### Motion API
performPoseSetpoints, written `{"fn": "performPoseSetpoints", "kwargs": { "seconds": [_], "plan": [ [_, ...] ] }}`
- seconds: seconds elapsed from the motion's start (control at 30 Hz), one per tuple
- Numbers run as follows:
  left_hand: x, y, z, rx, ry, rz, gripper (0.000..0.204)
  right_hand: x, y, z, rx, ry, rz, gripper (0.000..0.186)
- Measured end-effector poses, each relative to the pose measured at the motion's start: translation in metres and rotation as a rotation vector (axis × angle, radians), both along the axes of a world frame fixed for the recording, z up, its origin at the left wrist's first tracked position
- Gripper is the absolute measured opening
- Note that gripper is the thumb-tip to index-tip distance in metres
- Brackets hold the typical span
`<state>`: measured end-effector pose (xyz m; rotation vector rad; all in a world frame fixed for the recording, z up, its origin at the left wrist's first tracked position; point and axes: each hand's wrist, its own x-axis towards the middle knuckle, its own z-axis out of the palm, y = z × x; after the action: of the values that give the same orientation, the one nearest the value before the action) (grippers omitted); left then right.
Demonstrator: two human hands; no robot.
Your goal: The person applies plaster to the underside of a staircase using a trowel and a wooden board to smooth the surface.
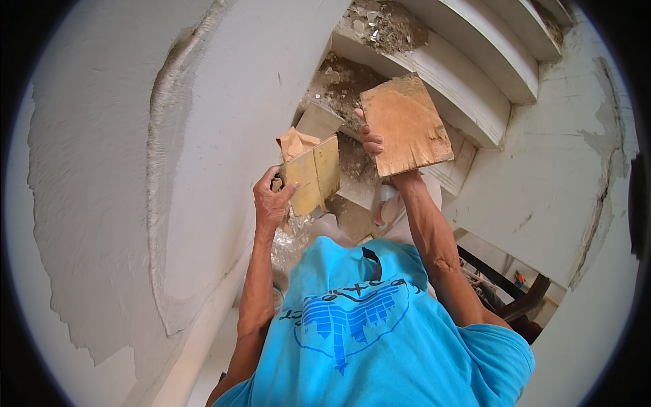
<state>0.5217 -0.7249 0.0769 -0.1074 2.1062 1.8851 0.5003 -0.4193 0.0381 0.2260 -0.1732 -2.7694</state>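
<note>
The left hand point(271, 200) holds a small yellow float point(313, 174) by its lower left corner; the fingers point(266, 182) are closed around the edge and the thumb lies on the flat yellow face. The float stands almost upright, tilted a little, and a lump of tan mortar point(296, 142) sits on its top left part. The right hand point(371, 141) holds a brown board point(405, 125) at its left edge, with the fingers curled over the front of it; the rest of the hand is hidden behind the board, so how firm the grip is I cannot tell. The board is raised higher than the float, just to the right of it, and the two are near but apart. Its surface is worn and has pale stains near the right corner. Behind both things there are white steps point(468, 88) covered with grey rubble point(380, 24). A white plastered wall point(102, 169) with a rough edge fills the left side. Below, the person wears a blue shirt point(366, 325) with a dark print.
</note>
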Motion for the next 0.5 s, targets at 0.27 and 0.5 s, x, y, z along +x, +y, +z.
{"fn": "performPoseSetpoints", "kwargs": {
  "seconds": [0.27, 0.5],
  "plan": [
    [0.011, -0.014, -0.01, -0.059, -0.044, 0.001, 0.028, 0.014, 0.03, -0.018, 0.079, -0.022, -0.01, 0.09],
    [0.014, -0.018, -0.021, -0.072, -0.056, -0.005, 0.027, 0.054, 0.133, -0.018, 0.25, -0.05, -0.143, 0.087]
  ]
}}
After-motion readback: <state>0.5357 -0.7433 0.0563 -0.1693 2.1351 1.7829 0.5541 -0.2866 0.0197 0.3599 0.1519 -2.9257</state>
